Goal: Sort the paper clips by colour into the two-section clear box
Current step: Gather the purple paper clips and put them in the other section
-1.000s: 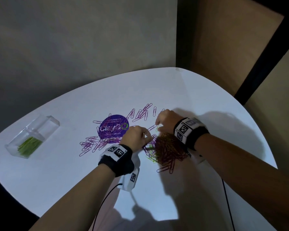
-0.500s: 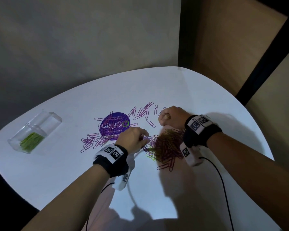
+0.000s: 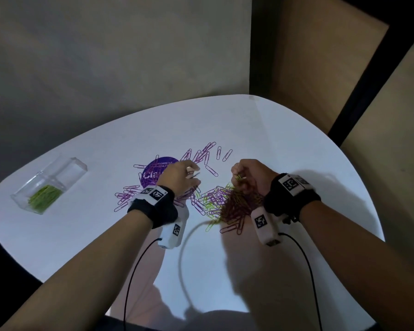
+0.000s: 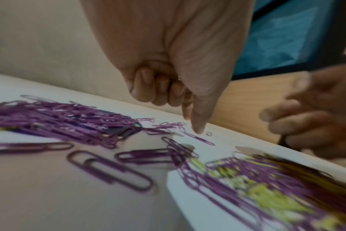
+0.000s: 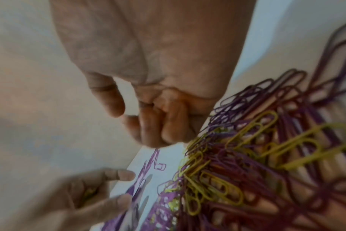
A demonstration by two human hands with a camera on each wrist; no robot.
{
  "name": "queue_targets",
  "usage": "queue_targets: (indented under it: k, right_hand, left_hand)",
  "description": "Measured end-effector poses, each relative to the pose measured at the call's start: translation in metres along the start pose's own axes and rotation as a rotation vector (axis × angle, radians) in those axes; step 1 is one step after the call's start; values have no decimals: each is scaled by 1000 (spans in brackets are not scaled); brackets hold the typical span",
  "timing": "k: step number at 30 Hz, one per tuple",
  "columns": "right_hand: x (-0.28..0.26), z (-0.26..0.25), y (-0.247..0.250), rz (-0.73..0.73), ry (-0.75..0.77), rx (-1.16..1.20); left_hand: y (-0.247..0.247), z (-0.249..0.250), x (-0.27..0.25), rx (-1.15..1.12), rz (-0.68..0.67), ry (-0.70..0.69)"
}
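Note:
The clear two-section box (image 3: 48, 185) lies at the table's left, its near section filled with green clips (image 3: 43, 199) and its far section bare. A mixed pile of purple and green clips (image 3: 221, 203) lies between my hands, and loose purple clips (image 3: 127, 195) spread to its left. My left hand (image 3: 194, 175) hovers over the purple clips with fingers curled; the right wrist view shows a green blur in its palm (image 5: 89, 192). My right hand (image 3: 238, 179) sits just above the pile's far edge and pinches a green clip (image 3: 237, 177).
A round purple sticker (image 3: 153, 172) lies under the left hand among the clips. The white table (image 3: 296, 144) has a rounded far edge near a grey wall and a wooden panel at right. Wrist-camera cables run back over the table's near part.
The hands, close together a second ago, have drawn apart. The left hand has moved away from the pile over the purple sticker, and the right hand now shows a green clip in its fingertips.

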State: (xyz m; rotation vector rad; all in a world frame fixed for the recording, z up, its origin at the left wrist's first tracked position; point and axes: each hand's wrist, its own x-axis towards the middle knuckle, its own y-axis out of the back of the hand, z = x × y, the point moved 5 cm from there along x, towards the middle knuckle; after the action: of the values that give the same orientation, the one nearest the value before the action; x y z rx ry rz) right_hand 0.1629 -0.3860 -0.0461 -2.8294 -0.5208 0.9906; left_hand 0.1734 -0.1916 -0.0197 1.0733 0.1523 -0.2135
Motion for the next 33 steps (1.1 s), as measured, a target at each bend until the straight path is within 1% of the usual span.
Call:
queue_targets:
  k: [1, 3, 4, 5, 7, 9, 12, 16, 18, 20, 23, 27, 30, 33]
  right_hand:
    - [0, -3, 0, 36, 32, -145]
    - [2, -10, -3, 141, 145, -625]
    - [3, -12, -6, 208, 211, -852]
    - [2, -11, -10, 251, 247, -1016]
    - [0, -7, -18, 281, 282, -1197]
    - [-1, -4, -24, 295, 297, -1301]
    - [-3, -7, -29, 311, 322, -1335]
    - [-10, -10, -24, 316, 325, -1252]
    - [-15, -9, -21, 276, 322, -1227]
    - [-22, -6, -20, 235, 330, -1221]
    - [-32, 0, -21, 164, 343, -1239]
    - [-39, 14, -32, -8, 269, -1245]
    - [-37, 15, -33, -2, 285, -1265]
    - [-32, 8, -32, 79, 344, -1341]
  left_hand:
    - [-6, 1, -1, 64, -38, -12]
    - [-22, 7, -7, 184, -122, -33]
    - [-29, 10, -11, 215, -138, -55]
    - [-32, 14, -14, 214, -129, -64]
    - [-36, 15, -17, 171, -99, -69]
    - [-38, 14, -17, 142, -122, -47]
    - [-38, 15, -17, 57, -201, -6]
    - [-39, 7, -15, -37, -279, -29]
    - [-33, 4, -13, -110, -252, -27]
    - [-24, 6, -7, -192, -181, -3]
    - [-12, 16, 1, -167, -111, 1]
    - [-7, 14, 10, -121, -40, -4]
    - [-8, 7, 2, -66, -22, -39]
    - [-21, 5, -12, 51, -107, -80]
